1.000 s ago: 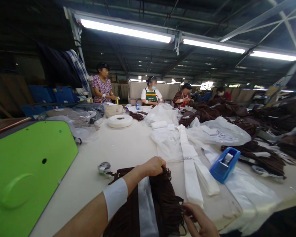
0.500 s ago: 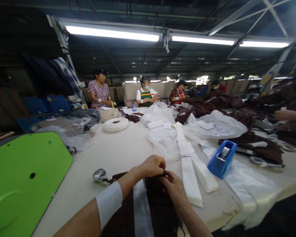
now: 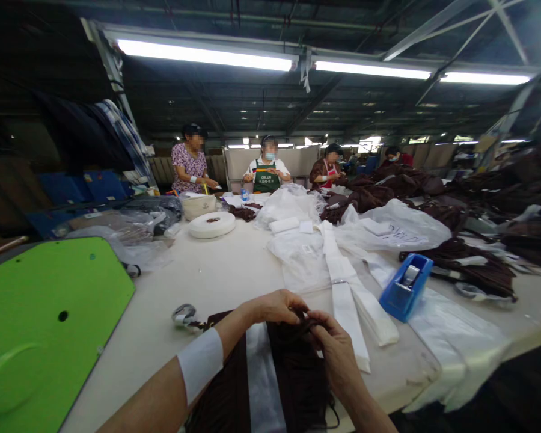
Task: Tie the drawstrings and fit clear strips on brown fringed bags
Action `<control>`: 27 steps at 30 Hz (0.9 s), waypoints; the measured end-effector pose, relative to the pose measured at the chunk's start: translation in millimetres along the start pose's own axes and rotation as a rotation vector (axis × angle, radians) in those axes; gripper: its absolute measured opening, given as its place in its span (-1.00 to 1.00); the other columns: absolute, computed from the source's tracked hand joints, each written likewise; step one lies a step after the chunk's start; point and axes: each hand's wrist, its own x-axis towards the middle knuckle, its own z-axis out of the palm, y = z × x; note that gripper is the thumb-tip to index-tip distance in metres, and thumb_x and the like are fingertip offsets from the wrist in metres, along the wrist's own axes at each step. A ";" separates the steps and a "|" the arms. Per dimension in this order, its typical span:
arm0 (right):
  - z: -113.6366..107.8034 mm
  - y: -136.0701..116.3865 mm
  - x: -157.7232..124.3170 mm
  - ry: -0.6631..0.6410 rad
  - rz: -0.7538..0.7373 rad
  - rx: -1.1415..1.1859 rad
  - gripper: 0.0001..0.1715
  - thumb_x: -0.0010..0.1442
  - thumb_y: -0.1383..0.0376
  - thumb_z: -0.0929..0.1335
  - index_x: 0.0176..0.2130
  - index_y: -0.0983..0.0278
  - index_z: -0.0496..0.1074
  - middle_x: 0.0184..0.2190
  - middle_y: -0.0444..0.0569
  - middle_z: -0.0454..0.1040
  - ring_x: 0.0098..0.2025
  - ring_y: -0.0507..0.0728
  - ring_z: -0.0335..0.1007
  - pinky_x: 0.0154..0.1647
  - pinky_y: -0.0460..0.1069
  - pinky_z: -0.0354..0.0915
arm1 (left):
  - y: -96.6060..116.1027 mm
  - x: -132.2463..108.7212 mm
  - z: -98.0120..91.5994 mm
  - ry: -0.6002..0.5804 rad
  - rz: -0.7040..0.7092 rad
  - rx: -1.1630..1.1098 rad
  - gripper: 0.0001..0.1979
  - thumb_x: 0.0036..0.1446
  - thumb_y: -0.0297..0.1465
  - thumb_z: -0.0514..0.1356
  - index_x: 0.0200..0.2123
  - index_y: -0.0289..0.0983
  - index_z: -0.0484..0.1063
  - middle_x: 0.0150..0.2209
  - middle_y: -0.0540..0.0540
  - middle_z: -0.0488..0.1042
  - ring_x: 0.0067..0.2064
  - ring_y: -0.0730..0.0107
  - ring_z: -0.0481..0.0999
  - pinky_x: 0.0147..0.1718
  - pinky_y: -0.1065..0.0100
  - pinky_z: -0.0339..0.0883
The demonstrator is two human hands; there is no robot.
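A dark brown gathered fabric bag (image 3: 297,376) lies at the table's near edge, with a pale shiny strip (image 3: 262,376) running down its middle. My left hand (image 3: 277,307) reaches over the bag's top, its fingers pinching a brown cord-like strap (image 3: 303,329). From the right, my right hand (image 3: 336,343) grips the same strap between thumb and fingers. The strap bends in a loop between the two hands. A wrapped ring-like piece (image 3: 184,316) hangs off the bag's upper left corner. A white band circles my left forearm.
Right of my hands lie white paper strips (image 3: 354,319), a blue tape dispenser (image 3: 406,287) and clear plastic bags (image 3: 455,343). A white tape roll (image 3: 211,225) sits farther back. The green machine (image 3: 49,325) stands left. Brown bags (image 3: 469,267) are piled right; several people work across the table.
My hands have shifted slightly, and more of the strap shows as a loop between them. Across the table, the co-worker in the green apron has moved both hands apart.
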 end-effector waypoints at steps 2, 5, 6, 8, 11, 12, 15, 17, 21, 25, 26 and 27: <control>1.3 -2.7 -0.1 0.031 -0.018 0.019 -0.69 -0.25 0.24 0.39 -0.40 0.29 0.45 -0.58 -0.19 0.39 -0.60 -0.05 0.11 -0.60 -0.13 0.03 | -0.9 2.9 8.2 -0.007 -0.015 0.007 -0.80 -0.31 -0.60 0.17 -0.51 -0.33 0.51 -0.66 0.13 0.37 -0.58 0.57 0.27 -0.61 0.55 0.10; 0.3 -0.6 -2.6 0.085 0.008 -0.047 -0.76 -0.27 0.25 0.34 -0.47 0.29 0.45 -0.71 -0.21 0.31 -0.64 -0.04 0.09 -0.63 -0.14 -0.02 | -5.2 10.1 12.5 0.150 -0.051 -0.011 -0.83 -0.24 -0.61 0.10 -0.57 -0.33 0.47 -0.73 0.15 0.27 -0.63 0.60 0.21 -0.64 0.54 0.03; -0.6 1.3 -3.9 0.094 0.025 -0.071 -0.78 -0.27 0.26 0.32 -0.50 0.29 0.44 -0.73 -0.21 0.30 -0.64 -0.04 0.10 -0.63 -0.14 -0.02 | -7.2 12.3 11.8 0.219 -0.067 -0.025 -0.82 -0.21 -0.61 0.08 -0.56 -0.33 0.45 -0.73 0.15 0.25 -0.65 0.60 0.20 -0.65 0.54 0.03; -3.2 5.6 -6.9 0.080 0.051 -0.097 -0.80 -0.27 0.27 0.30 -0.53 0.29 0.42 -0.73 -0.19 0.32 -0.65 -0.03 0.13 -0.64 -0.14 -0.02 | -11.8 15.2 7.3 0.357 -0.107 -0.059 -0.82 -0.13 -0.60 0.04 -0.52 -0.34 0.43 -0.75 0.14 0.22 -0.68 0.59 0.19 -0.68 0.53 0.02; -8.0 10.4 -10.7 0.046 0.077 -0.094 -0.79 -0.25 0.27 0.31 -0.50 0.30 0.42 -0.72 -0.19 0.33 -0.65 -0.03 0.14 -0.64 -0.14 0.00 | -17.9 14.3 -4.0 0.519 -0.161 -0.120 -0.85 0.01 -0.55 0.01 -0.45 -0.36 0.37 -0.74 0.15 0.19 -0.72 0.59 0.18 -0.72 0.53 -0.01; -9.4 11.0 -11.3 0.049 0.087 -0.091 -0.78 -0.25 0.27 0.32 -0.49 0.30 0.43 -0.72 -0.19 0.33 -0.65 -0.03 0.14 -0.64 -0.14 0.01 | -18.8 12.5 -7.4 0.548 -0.170 -0.141 -0.85 0.03 -0.54 0.00 -0.44 -0.36 0.36 -0.73 0.14 0.20 -0.72 0.60 0.19 -0.72 0.53 -0.01; -10.5 9.5 -9.4 0.064 0.098 -0.081 -0.76 -0.27 0.30 0.32 -0.46 0.31 0.42 -0.69 -0.19 0.34 -0.63 -0.03 0.15 -0.63 -0.14 0.02 | -15.7 5.4 -10.3 0.529 -0.150 -0.193 -0.86 0.02 -0.52 0.01 -0.45 -0.36 0.36 -0.69 0.11 0.25 -0.71 0.61 0.23 -0.73 0.55 0.00; -7.2 6.6 -4.6 0.050 0.084 -0.066 -0.69 -0.29 0.32 0.35 -0.41 0.31 0.41 -0.63 -0.19 0.38 -0.62 -0.04 0.16 -0.62 -0.14 0.03 | -9.1 1.2 -4.8 0.445 -0.101 -0.215 -0.88 -0.05 -0.53 0.05 -0.46 -0.36 0.39 -0.67 0.10 0.31 -0.69 0.62 0.25 -0.71 0.55 0.04; 5.9 2.5 8.1 -0.025 0.049 -0.065 -0.47 -0.30 0.26 0.42 -0.23 0.29 0.36 -0.48 -0.16 0.44 -0.60 -0.04 0.19 -0.62 -0.13 0.05 | 3.8 -0.3 13.1 0.276 -0.002 -0.211 -0.85 -0.21 -0.59 0.13 -0.50 -0.35 0.46 -0.64 0.08 0.39 -0.64 0.59 0.30 -0.65 0.55 0.14; 14.1 4.8 12.6 -0.030 0.049 -0.130 -0.73 -0.23 0.19 0.39 -0.48 0.31 0.36 -0.68 -0.24 0.29 -0.66 -0.07 0.09 -0.64 -0.13 -0.02 | 1.2 4.2 17.2 0.418 0.000 -0.190 -0.85 -0.20 -0.61 0.09 -0.54 -0.33 0.44 -0.70 0.11 0.32 -0.68 0.59 0.25 -0.69 0.54 0.09; 14.6 5.7 11.6 -0.032 0.046 -0.139 -0.76 -0.22 0.19 0.38 -0.53 0.30 0.34 -0.71 -0.25 0.26 -0.66 -0.07 0.08 -0.64 -0.13 -0.03 | -1.7 5.5 15.5 0.492 -0.016 -0.189 -0.83 -0.17 -0.61 0.07 -0.53 -0.33 0.42 -0.72 0.13 0.29 -0.69 0.60 0.23 -0.70 0.55 0.07; 14.6 6.3 10.0 -0.039 0.043 -0.148 -0.77 -0.21 0.19 0.38 -0.56 0.30 0.32 -0.72 -0.26 0.24 -0.66 -0.07 0.07 -0.63 -0.14 -0.04 | -5.1 6.7 13.2 0.562 -0.035 -0.189 -0.83 -0.16 -0.61 0.05 -0.52 -0.32 0.41 -0.73 0.14 0.26 -0.70 0.60 0.22 -0.71 0.55 0.06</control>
